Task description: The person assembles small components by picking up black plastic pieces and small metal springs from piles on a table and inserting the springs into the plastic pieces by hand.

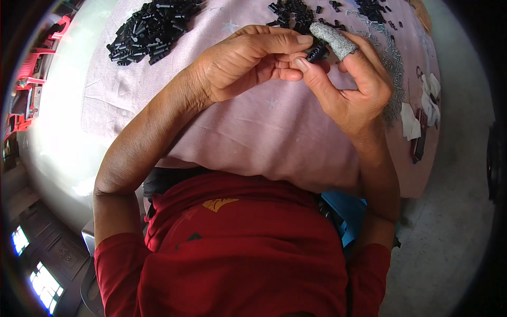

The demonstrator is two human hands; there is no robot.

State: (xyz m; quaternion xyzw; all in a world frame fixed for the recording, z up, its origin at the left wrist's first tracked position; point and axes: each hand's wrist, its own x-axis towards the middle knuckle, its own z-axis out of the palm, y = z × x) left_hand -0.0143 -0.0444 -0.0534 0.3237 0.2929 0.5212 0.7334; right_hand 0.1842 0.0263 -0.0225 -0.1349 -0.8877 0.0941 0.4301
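Observation:
Over the table, my left hand (245, 58) and my right hand (362, 87) meet at a small black cylindrical plastic part (317, 53). My right thumb and index finger pinch it. A speckled grey cover (334, 39) wraps that index finger. The left fingers are pressed together against the part's left end; whether they also hold a smaller piece is hidden. Just beyond my hands lies a loose pile of small black parts (296, 13). A larger heap of black cylindrical parts (153, 31) is at the far left.
A pink cloth (274, 137) covers the table. Small silvery metal pieces, like springs (393, 84), lie along its right side. White scraps (410, 122) and a dark, narrow tool-like item (420, 142) are at the right edge. More black parts (372, 9) sit far right.

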